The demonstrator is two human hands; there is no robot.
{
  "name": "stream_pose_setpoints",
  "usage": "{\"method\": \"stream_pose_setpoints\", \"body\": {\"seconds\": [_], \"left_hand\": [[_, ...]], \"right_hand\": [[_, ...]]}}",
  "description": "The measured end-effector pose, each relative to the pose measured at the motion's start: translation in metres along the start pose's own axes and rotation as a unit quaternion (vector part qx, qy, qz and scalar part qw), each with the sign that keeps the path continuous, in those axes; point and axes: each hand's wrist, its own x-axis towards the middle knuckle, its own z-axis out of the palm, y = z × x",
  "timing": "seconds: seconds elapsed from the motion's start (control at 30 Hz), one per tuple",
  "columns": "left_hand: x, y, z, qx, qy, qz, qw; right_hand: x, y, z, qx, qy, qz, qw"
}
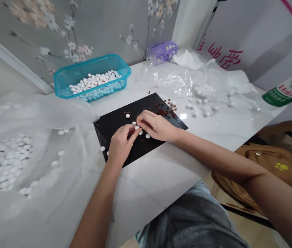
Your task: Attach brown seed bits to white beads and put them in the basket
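Note:
Over a black mat (107,129), my left hand (120,143) pinches a small white ball (137,127) between thumb and fingertips. My right hand (157,125) meets it there, its fingers closed at the ball; anything tiny between them is too small to make out. More white balls lie about my fingers, one (127,116) beyond them and another (148,136) below the right hand. A pile of small reddish-brown pieces (164,112) covers the mat's far right part. One ball (103,148) rests at the mat's left edge.
A blue plastic basket (84,67) with many white balls stands at the back. On the left, a large clear bag (55,106) holds more. Loose balls (199,101) and clear plastic (171,81) lie at right, near a purple packet (162,51) and a green-labelled bottle (280,94).

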Motion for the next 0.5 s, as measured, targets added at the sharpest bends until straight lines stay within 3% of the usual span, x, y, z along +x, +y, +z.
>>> {"method": "stream_pose_setpoints", "body": {"seconds": [0.5], "left_hand": [[0.0010,0.0013,0.0002,-0.009,0.017,0.013,1.000]], "right_hand": [[-0.0026,0.0034,0.0000,-0.036,-0.020,-0.016,0.999]]}}
